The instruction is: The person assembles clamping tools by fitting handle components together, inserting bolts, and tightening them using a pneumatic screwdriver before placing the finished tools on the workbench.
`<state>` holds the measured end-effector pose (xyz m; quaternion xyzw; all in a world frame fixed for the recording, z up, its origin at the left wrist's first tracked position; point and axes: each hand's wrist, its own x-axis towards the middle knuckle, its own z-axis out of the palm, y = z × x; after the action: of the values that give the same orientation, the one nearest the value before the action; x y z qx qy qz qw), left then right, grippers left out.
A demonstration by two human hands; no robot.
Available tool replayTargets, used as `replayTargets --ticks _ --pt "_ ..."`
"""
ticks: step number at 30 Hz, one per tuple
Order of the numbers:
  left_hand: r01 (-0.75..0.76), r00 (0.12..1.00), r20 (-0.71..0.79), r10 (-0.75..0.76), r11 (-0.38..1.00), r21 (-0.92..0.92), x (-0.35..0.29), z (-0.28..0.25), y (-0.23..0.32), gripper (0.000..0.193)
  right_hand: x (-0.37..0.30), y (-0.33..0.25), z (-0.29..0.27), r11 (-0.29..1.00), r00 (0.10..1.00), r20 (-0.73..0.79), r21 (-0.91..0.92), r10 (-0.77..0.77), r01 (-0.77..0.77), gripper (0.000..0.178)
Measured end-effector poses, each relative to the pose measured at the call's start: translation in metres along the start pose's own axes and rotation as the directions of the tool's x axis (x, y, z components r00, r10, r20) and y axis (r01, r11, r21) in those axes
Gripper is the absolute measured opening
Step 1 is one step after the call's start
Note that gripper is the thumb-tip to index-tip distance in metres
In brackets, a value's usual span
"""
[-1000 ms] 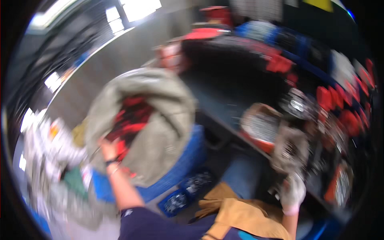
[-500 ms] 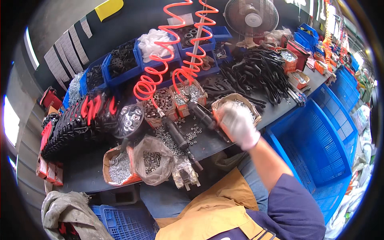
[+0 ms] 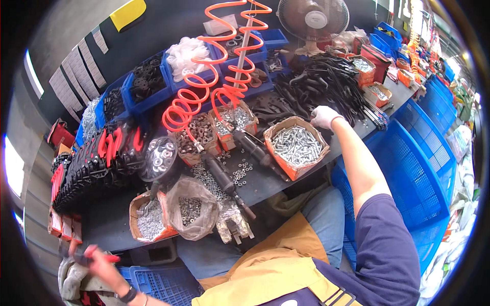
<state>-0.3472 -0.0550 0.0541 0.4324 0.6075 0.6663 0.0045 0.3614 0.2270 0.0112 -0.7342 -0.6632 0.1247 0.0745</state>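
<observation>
My right hand (image 3: 323, 118), in a white glove, is at the near edge of a heap of black curved metal arms (image 3: 319, 84). Its fingers are curled; what they hold, if anything, is hidden. Just nearer stands an open carton of silvery bolts (image 3: 297, 145). Down at the lower left, my left hand (image 3: 104, 270) is blurred and closed around a red-and-black part (image 3: 81, 259), beside a grey sack (image 3: 71, 278). Two black air screwdrivers (image 3: 220, 173) on coiled orange hoses lie across the bench among loose nuts.
Red-and-black assemblies (image 3: 97, 173) stand in a row at the bench's left. Near its front edge are a carton of small screws (image 3: 150, 219) and a plastic bag of nuts (image 3: 191, 209). Blue crates (image 3: 403, 188) stand on the right; a fan (image 3: 316, 23) is behind.
My right hand has moved from over the bolt carton, away and right, to the black heap. The left hand has come into view at lower left with a red-and-black part.
</observation>
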Motion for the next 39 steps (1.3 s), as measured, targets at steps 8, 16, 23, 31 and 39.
replayTargets --ticks 8,16,23,31,39 --pt "0.431 0.758 0.533 -0.376 0.902 0.024 -0.004 0.138 -0.045 0.027 -0.033 -0.039 -0.012 0.974 0.715 -0.663 -0.186 -0.220 0.127 0.026" --pt "0.376 0.734 0.667 -0.128 0.894 -0.242 -0.053 0.173 0.042 0.041 -0.147 -0.257 0.020 0.190 0.063 -0.459 -0.235 -0.886 0.953 0.029" --pt "0.634 0.773 0.473 -0.422 0.522 -0.571 -0.067 0.147 0.036 0.027 -0.156 -0.345 0.091 0.326 0.429 -0.450 0.290 -0.783 0.900 0.024" --pt "0.509 0.851 0.305 -0.427 0.534 -0.675 -0.080 0.125 0.034 0.039 -0.151 -0.374 0.149 0.539 0.537 0.038 0.069 -0.843 0.840 0.020" --pt "0.737 0.666 0.611 -0.427 0.251 -0.628 -0.109 0.149 0.027 0.047 -0.147 -0.363 0.140 0.673 0.683 -0.092 0.117 -0.725 0.730 0.019"
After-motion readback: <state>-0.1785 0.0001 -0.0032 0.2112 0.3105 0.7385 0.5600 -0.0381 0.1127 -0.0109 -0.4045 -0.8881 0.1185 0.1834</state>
